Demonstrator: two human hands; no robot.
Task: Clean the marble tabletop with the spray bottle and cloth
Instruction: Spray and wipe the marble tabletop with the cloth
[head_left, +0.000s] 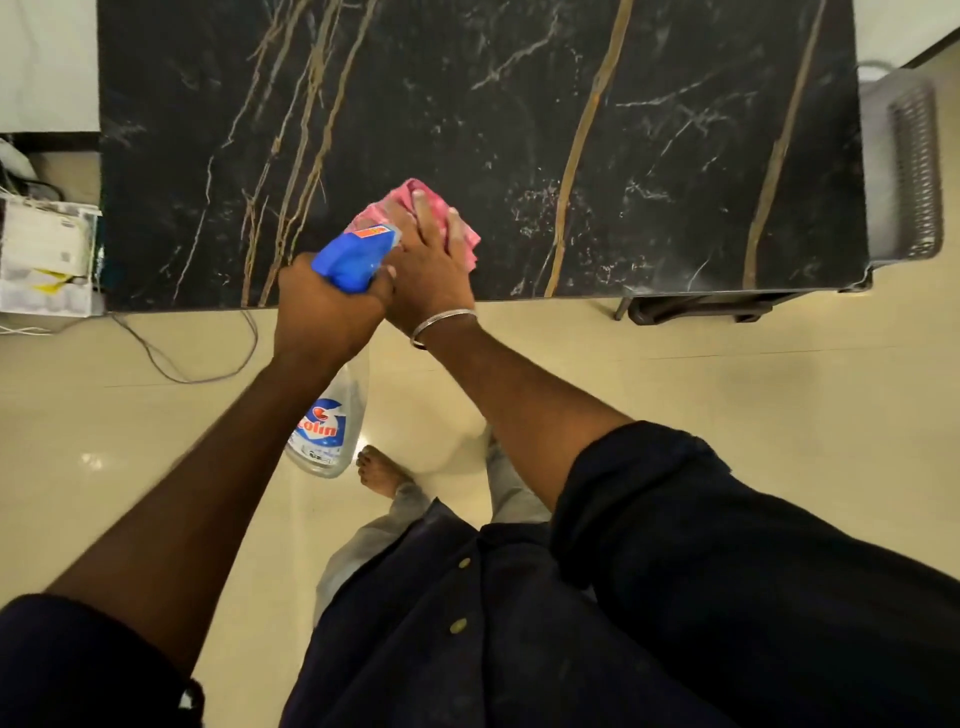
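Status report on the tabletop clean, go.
Left hand gripping spray bottle. Right hand pressing pink cloth on marble tabletop. Nothing in the way.

marble tabletop (467, 104): black, white veining, tan-gold streaks running 12 to 6 o'clock
cloth (457, 228): pink, faint lighter pattern
spray bottle (324, 431): clear body, blue head with orange patch, red/blue/white label
floor (727, 384): glossy cream
sleeves at 5 and 7 o'clock: dark navy
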